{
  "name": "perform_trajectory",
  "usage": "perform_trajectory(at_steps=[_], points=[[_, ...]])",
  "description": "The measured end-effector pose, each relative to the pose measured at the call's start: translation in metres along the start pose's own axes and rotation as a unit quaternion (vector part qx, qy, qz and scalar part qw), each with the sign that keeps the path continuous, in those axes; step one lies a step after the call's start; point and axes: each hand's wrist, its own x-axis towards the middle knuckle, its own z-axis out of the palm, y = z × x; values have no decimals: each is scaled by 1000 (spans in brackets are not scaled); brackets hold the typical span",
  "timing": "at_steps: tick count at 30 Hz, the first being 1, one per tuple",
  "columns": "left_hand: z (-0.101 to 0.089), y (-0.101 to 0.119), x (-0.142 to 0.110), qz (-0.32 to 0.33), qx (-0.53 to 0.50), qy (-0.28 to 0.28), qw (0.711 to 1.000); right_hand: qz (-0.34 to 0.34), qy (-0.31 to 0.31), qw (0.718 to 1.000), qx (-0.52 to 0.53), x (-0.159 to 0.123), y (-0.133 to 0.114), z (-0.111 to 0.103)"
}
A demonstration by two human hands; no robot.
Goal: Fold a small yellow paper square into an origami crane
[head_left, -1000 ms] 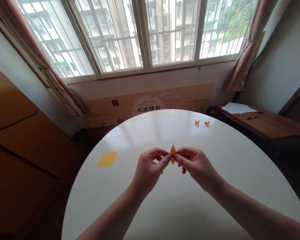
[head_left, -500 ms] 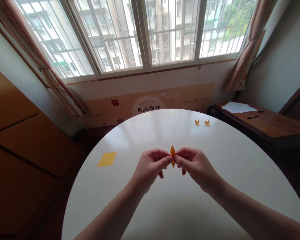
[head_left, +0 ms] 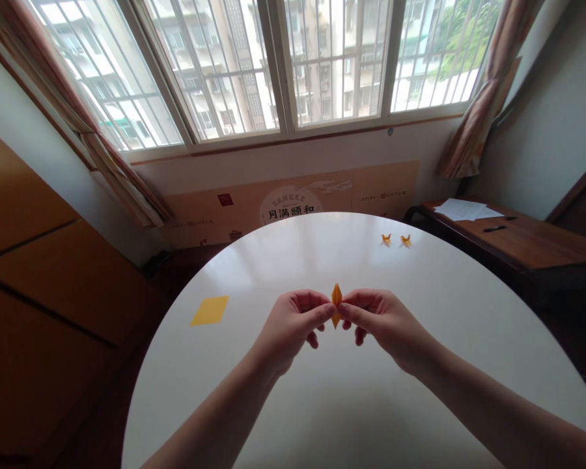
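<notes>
A small folded piece of orange-yellow paper (head_left: 336,293), a slim diamond in outline, is held upright above the middle of the table. My left hand (head_left: 299,326) pinches its left edge between thumb and forefinger. From the other side, my right hand (head_left: 379,319) pinches the right edge the same way. The fingertips of both hands nearly meet and cover the paper's middle. Flat on the table to the left lies a yellow paper sheet (head_left: 209,311). Two small folded orange paper birds (head_left: 386,240) stand side by side near the far right edge.
The round white table (head_left: 293,417) fills the space before me. Beyond its right edge is a brown wooden table (head_left: 542,241) with white papers (head_left: 466,209) and a dark pen-like object (head_left: 494,228). A printed beige panel (head_left: 385,192) stands below the barred window.
The folded paper has turned slightly, so its front shows a little more evenly. Both hands keep their pinch on it, with only small finger shifts.
</notes>
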Motion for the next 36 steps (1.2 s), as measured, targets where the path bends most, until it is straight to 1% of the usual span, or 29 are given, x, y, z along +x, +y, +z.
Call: perform_trajectory(at_steps=[7,15,20,25,32,36], points=[[-4,1,0,5,28,-8,1000,-1,-22,1000,-12,0,-4,-5],[-4,2,-3,25,60,-3,998,-7,-9,1000,-29,-1,-5,-6],[-2,2,-4,20,49,2,999,-18,-15,999,-35,-2,-5,-6],[0,-2,-3,30,48,12,998,-22,-7,999,-39,-2,-4,-5],[2,-8,-5,66,61,24,996,-31,-5,998,-46,-4,-4,-4],[3,-8,-5,66,72,24,995,-30,22,999,-40,-4,-3,-3]])
